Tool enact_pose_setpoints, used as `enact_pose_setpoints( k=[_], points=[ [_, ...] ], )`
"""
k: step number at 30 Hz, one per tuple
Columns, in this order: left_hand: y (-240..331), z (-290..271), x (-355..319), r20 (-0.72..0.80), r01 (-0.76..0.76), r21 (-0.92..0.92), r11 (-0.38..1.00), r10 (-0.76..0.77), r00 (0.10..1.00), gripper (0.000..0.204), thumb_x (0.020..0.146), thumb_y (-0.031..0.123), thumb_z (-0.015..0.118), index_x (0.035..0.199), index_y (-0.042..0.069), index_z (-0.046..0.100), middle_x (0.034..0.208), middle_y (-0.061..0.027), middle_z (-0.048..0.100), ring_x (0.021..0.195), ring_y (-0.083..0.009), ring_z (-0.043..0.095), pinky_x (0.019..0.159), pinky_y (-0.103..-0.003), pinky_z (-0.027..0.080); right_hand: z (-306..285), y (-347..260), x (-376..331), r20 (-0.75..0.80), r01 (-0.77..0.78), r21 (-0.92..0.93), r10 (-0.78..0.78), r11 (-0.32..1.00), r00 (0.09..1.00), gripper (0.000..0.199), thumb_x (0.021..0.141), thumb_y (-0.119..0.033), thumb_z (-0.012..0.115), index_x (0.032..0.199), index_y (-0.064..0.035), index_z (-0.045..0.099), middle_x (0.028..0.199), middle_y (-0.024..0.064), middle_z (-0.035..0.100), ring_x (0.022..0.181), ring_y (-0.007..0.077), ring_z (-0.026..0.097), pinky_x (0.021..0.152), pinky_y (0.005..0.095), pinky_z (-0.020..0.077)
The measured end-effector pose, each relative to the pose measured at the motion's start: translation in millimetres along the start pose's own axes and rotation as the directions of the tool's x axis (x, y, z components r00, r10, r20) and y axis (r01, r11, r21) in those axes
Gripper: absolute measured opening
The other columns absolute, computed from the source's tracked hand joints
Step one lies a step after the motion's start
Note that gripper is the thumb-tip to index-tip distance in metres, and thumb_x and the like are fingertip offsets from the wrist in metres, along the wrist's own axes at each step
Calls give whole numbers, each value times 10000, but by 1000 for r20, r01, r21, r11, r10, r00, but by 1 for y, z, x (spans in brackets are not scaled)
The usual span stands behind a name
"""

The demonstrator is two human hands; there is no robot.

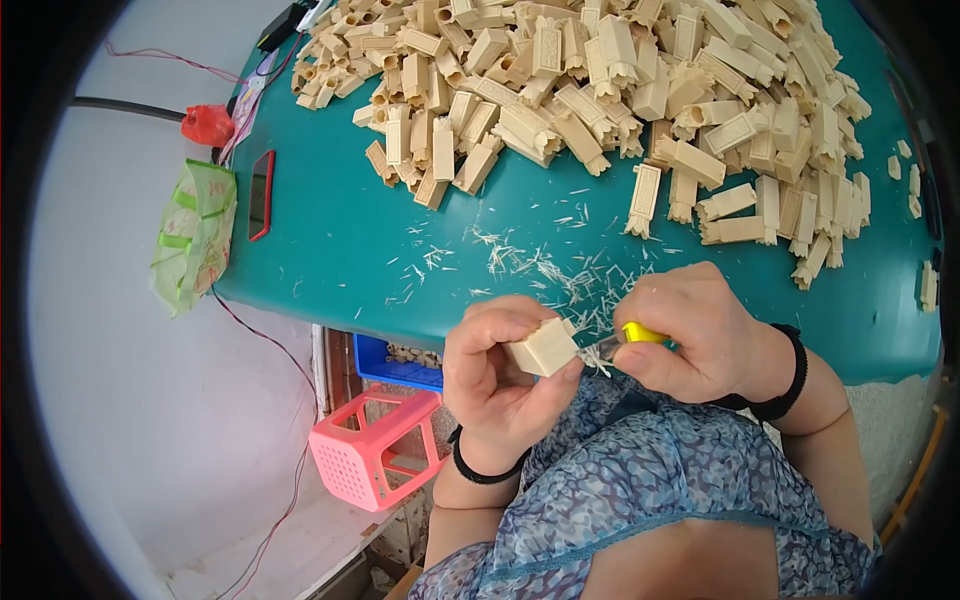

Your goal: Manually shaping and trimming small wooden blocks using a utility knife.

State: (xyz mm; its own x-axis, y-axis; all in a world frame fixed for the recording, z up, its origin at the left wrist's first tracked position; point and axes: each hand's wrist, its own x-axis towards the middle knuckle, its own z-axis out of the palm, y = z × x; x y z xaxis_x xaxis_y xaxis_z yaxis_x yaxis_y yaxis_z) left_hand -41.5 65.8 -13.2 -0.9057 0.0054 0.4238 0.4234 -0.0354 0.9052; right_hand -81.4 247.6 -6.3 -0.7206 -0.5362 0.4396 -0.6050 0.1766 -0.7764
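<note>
From where I sit, well away from the bench, I can see the left hand point(500, 365) curled around a pale wooden block point(547, 348), pinching it between the thumb below and the fingers above and behind, with one plain end turned up toward my camera. The block is in the air just over the near edge of the green table point(330, 260), in front of the person's patterned dress point(650, 470). The right hand point(690, 330) is closed around a yellow tool point(643, 333), thumb pressed along its near side; the tool's thin end points left toward the block, but I can't tell whether the two touch. Wood shavings point(545, 268) lie scattered over the table beyond both hands. Farther back I see a big heap of blocks point(560, 80), many with carved faces and jagged ends. Toward the left edge lies a red-edged phone point(262, 195), near a green bag point(193, 235) and a red bag point(208, 125). Lower down on the left are a blue bin point(400, 371) and a pink stool point(350, 470).
</note>
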Motion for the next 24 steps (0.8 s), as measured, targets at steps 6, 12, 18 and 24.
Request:
enact_pose_setpoints(
  k=[6, 12, 18, 24],
  points=[
    [-1, 0, 0, -10, -6, -11, 1000, 6, 1000, 411, 675, -17, 693, 987, 21, 428, 905, -135, 515, 822, -191, 540, 695, -261, 448, 1, 1, 0, 9, -5, -7, 5, 1000, 1000, 239, 789, -274, 607, 701, -72, 514, 574, 54, 494, 483, 230, 515, 411, 309, 386],
    [-3, -3, 1, 47, 22, -26, 999, -21, 999, 403, 677, -18, 694, 985, 0, 435, 923, -143, 519, 811, -187, 540, 695, -264, 450, 2, 4, 1, -21, 23, -8, -24, 1000, 999, 241, 778, -280, 616, 691, -81, 511, 561, 49, 485, 474, 229, 509, 405, 310, 382],
    [-2, -2, 2, 129, 60, -41, 997, -55, 990, 385, 681, -30, 686, 978, -1, 442, 896, -127, 537, 791, -172, 546, 684, -259, 452, -4, 8, 3, -16, 31, -165, -34, 986, 999, 237, 759, -275, 632, 685, -84, 512, 562, 50, 488, 468, 231, 507, 405, 313, 383],
    [4, 0, 1, 201, 219, -215, 952, -176, 964, 346, 679, -44, 679, 948, 1, 466, 892, -118, 549, 780, -168, 550, 675, -265, 448, -2, 14, 6, -126, -37, -216, 10, 976, 992, 245, 791, -267, 601, 687, -66, 508, 572, 73, 492, 466, 253, 497, 416, 330, 385]
  ],
)
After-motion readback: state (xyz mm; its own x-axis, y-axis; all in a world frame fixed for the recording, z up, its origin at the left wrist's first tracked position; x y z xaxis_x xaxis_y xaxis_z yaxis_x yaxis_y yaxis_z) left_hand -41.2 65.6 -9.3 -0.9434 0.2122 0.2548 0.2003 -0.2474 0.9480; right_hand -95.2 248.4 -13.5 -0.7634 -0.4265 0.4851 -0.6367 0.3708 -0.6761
